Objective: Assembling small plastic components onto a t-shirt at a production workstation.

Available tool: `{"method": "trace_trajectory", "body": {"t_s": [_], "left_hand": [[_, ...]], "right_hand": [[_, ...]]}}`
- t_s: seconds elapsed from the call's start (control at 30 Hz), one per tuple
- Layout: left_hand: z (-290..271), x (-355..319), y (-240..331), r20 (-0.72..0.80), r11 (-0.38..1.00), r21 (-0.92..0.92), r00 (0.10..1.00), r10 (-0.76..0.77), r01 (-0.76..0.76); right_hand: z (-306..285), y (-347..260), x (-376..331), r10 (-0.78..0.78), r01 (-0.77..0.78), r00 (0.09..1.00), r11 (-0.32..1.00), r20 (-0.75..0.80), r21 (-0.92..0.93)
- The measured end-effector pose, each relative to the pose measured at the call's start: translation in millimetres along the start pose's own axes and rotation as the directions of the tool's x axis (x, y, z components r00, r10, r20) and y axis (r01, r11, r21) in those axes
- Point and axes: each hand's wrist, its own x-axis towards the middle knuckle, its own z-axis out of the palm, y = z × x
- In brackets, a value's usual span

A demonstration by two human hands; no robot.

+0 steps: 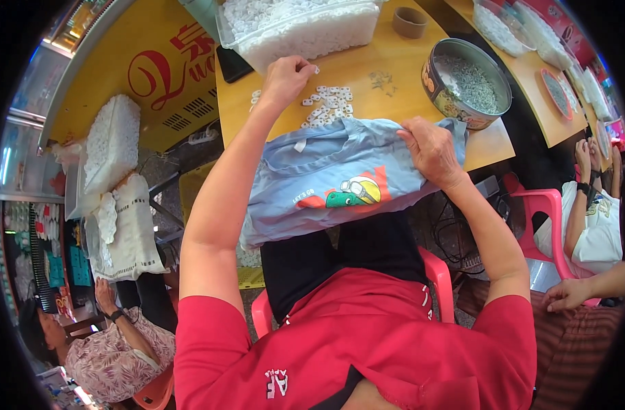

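Observation:
My left hand [283,83] is over the table in front of the clear bin, thumb and fingertips closed on a small white plastic clip [317,70]. Just right of it lies a loose cluster of similar white clips [329,106], with dark holes showing in them. A light-blue T-shirt [285,198] with a cartoon print spreads from the table edge over my lap. My right hand [430,149] grips its upper right part at the table edge. Beyond that hand a round tin [468,82] holds many small metal nails, and several loose nails [382,82] lie on the tabletop.
A clear bin [305,34] heaped with white clips stands at the table's back, beside a brown ring-shaped roll [409,22]. Another full bin [111,147] is at left. People sit on both sides; a co-worker's hand [568,295] is at right, near a pink chair [541,205].

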Motion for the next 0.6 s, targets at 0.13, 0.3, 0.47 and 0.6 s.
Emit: {"method": "trace_trajectory", "body": {"t_s": [0.13, 0.3, 0.47, 0.6], "left_hand": [[0.7, -3.8, 3.7, -0.049, 0.999, 0.027, 0.998, 0.042, -0.040], [-9.1, -27.4, 7.4, -0.161, 0.907, 0.069, 0.892, 0.422, -0.416], [-32.1, -79.9, 10.0, -0.024, 0.833, 0.177, 0.844, 0.536, -0.524], [-45.0, -123.5, 9.3, 0.011, 0.817, 0.303, 0.859, 0.512, -0.491]], "right_hand": [[-2.1, 0.4, -2.2, 0.025, -0.026, 0.999, 1.000, 0.046, 0.009], [-0.8, -0.2, -1.3, 0.007, -0.007, 1.000, 1.000, 0.009, -0.019], [-2.6, 0.8, -1.1, 0.007, -0.006, 1.000, 1.000, -0.003, 0.023], [-6.0, 1.8, 2.5, -0.043, 0.043, 0.999, 0.991, -0.008, 0.124]]}}
